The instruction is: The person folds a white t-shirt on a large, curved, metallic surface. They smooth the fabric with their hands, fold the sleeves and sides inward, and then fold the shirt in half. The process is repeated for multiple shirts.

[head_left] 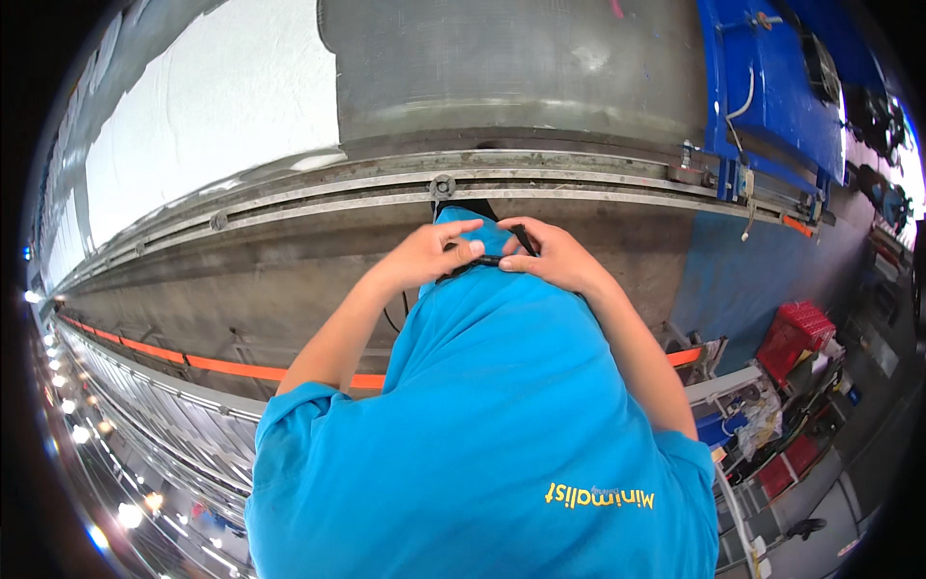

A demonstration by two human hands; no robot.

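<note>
Both hands are at the front of my waist, over my blue shirt [482,357]. A black strap [524,239] with a narrow dark piece like a buckle [490,261] lies across the shirt. My right hand [548,257] is closed on the strap, whose loose end sticks up between its fingers; the right thumb rests by the dark piece. On the other side, my left hand [424,256] has its thumb and forefinger apart, the thumb tip just above the dark piece. Its remaining fingers are mostly hidden.
A long metal rail [367,188] crosses in front of me, beside a grey surface [521,68] partly covered by a white sheet [212,96]. Blue machinery [772,96] stands far right. An orange bar [241,368] runs behind me; a red crate [796,333] is at right.
</note>
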